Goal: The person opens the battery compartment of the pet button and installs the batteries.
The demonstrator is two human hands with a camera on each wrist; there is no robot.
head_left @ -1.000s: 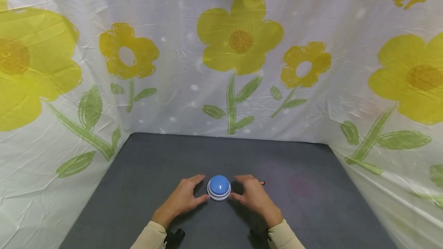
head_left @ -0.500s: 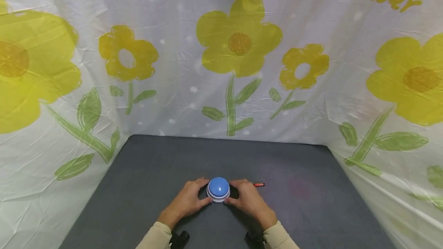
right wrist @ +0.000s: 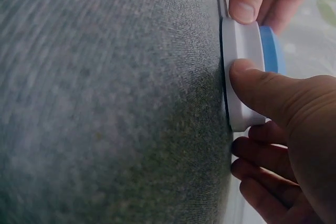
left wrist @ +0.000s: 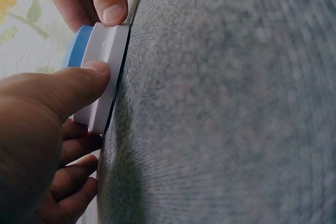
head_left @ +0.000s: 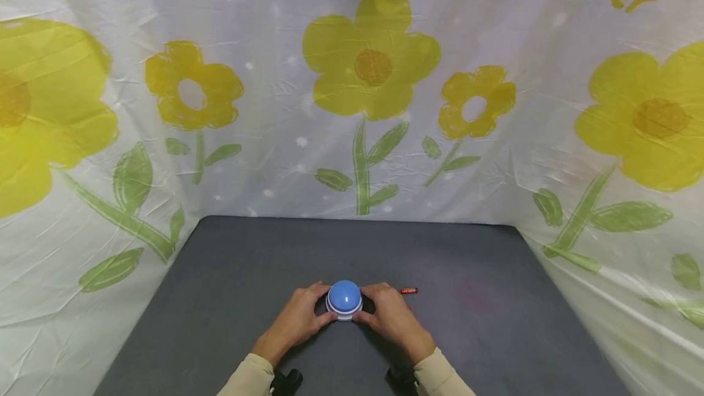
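A round push button with a blue dome [head_left: 344, 296] on a white base [left wrist: 102, 77] sits on the dark table, between my two hands. From the left, my left hand [head_left: 299, 315] grips the base, thumb on the near side and fingers round the far side. My right hand [head_left: 393, 316] holds the opposite side the same way; its thumb [right wrist: 260, 85] lies flat against the white rim in the right wrist view. In both wrist views the base appears to rest on the cloth surface.
Just beyond my right hand lies a small red battery [head_left: 409, 291] with a dark end. A second red bit peeks out beside that hand, mostly hidden. The dark grey table [head_left: 264, 249] is enclosed by a white curtain [head_left: 264, 170] printed with yellow flowers.
Both hands have closed in from either side and now grip the push button's base. The red battery, earlier mostly behind the right hand, shows more. The whole view has shifted slightly.
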